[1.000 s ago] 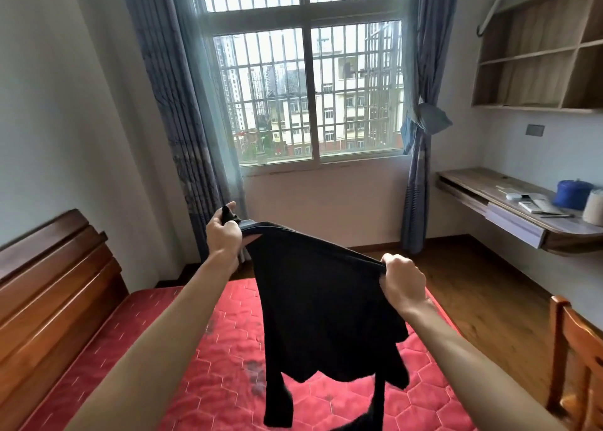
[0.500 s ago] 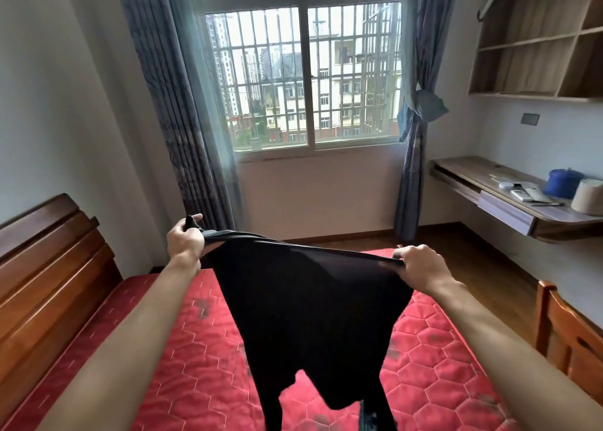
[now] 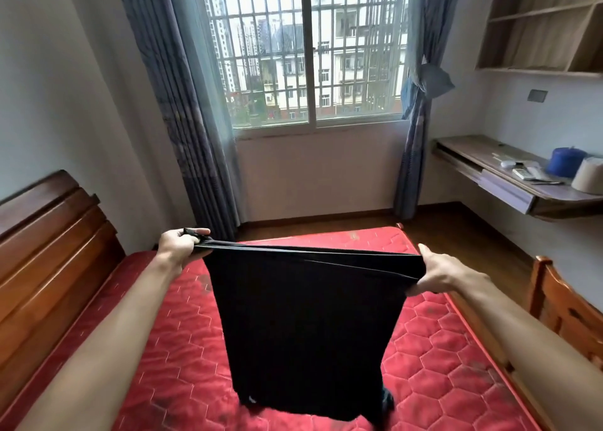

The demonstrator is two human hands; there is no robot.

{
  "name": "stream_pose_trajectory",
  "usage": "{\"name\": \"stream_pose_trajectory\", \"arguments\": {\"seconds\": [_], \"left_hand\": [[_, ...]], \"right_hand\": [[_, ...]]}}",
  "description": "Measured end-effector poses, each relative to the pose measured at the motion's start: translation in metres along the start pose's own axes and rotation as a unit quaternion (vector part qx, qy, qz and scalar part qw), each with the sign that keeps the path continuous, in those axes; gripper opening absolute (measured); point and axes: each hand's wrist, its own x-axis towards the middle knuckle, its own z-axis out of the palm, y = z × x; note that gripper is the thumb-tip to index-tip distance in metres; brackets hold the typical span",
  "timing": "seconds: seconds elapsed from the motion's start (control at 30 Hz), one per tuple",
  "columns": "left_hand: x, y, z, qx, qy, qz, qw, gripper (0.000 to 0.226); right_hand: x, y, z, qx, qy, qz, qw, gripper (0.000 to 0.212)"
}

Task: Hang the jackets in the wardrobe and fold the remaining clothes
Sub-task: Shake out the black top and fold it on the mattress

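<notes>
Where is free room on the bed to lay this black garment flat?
Bare red mattress shows between the headboard and the black garment, and between the garment and the chair. What lies behind the garment is hidden. The desk is crowded at its near end.

One black garment (image 3: 303, 326), plain, no visible print. Its top edge is stretched taut between the left hand (image 3: 178, 246) and the right hand (image 3: 447, 272), each gripping a corner. The body hangs flat over the red mattress (image 3: 440, 349); contact undetermined.

Red quilted mattress (image 3: 156, 359), wooden headboard (image 3: 49, 254), barred window (image 3: 306, 48), blue curtains (image 3: 182, 110), wall desk (image 3: 509, 176), wooden chair (image 3: 561, 306).
</notes>
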Motion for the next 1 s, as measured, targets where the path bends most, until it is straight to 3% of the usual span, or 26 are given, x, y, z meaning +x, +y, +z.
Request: {"name": "stream_pose_trajectory", "arguments": {"seconds": [0.1, 0.3, 0.5, 0.8, 1.0], "left_hand": [[0.001, -0.003, -0.011, -0.009, 0.0, -0.016, 1.0, 0.03], [0.017, -0.024, -0.029, 0.123, 0.015, -0.092, 0.988, 0.025], [0.022, -0.042, -0.03, 0.034, -0.007, -0.145, 0.989, 0.03], [0.11, -0.022, 0.026, -0.071, 0.041, -0.078, 0.994, 0.036], [0.197, 0.045, 0.043, -0.117, 0.03, -0.008, 0.993, 0.036]], "right_hand": [[-0.009, 0.001, -0.004, -0.026, 0.006, 0.03, 0.999, 0.08], [-0.017, -0.003, 0.0, -0.088, 0.066, 0.113, 0.988, 0.035], [0.009, -0.004, 0.002, -0.029, 0.109, 0.123, 0.986, 0.03], [0.114, -0.05, -0.02, 0.032, 0.175, 0.056, 0.982, 0.033], [0.186, -0.092, -0.082, 0.077, 0.238, 0.003, 0.968, 0.038]]}}
